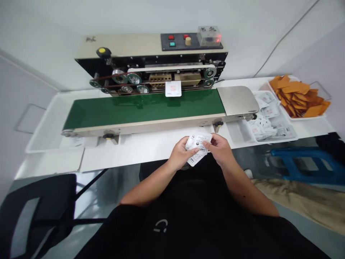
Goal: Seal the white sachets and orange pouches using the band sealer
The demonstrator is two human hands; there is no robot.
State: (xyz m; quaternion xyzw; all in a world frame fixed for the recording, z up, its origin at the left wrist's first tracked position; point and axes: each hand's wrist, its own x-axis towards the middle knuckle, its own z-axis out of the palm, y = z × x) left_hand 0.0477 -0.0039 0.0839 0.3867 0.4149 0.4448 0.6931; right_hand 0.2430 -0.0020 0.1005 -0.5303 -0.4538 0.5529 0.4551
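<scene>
My left hand (180, 154) and my right hand (219, 148) are both closed on a small fanned stack of white printed sachets (198, 145), low over the near edge of the white table. Both thumbs press on the top faces. Beyond them stands a band sealing machine (151, 46) with pulleys, belts and a green conveyor belt (129, 110). One white sachet with a reddish square print (173, 89) hangs at the sealing band, its top edge in the machine, above the conveyor.
On the right, a white bin (292, 133) holds many white sachets; another bin (318, 117) holds orange packets. A white tray (40, 124) stands left. Below are a black chair (51, 198), a blue stool (309, 176) and another person's trouser leg (302, 198).
</scene>
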